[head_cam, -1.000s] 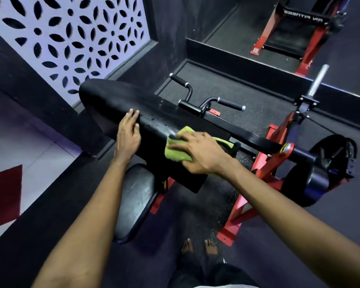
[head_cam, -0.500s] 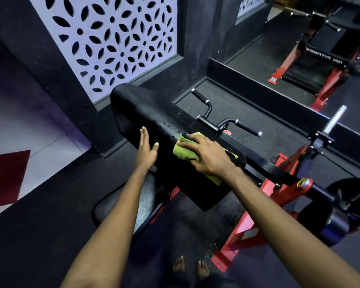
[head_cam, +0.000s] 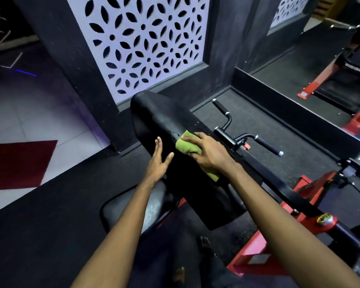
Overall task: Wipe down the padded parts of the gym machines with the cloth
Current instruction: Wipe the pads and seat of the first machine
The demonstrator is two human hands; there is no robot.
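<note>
A long black chest pad slopes up toward the patterned wall. My right hand presses a folded green cloth flat against the pad's top face, fingers straight over it. A few water drops shine just ahead of the cloth. My left hand rests on the pad's left side with straight fingers and holds nothing. Below the pad sits the black seat pad, partly hidden by my left forearm.
Two black handle grips stick out to the right of the pad. The red machine frame runs off to the right. A white cut-out wall panel stands behind. Another red machine is at the far right. Bare feet stand below.
The view has swung left and up. My right hand has slid the cloth up the pad toward its far end. My left hand has stayed on the pad's side.
</note>
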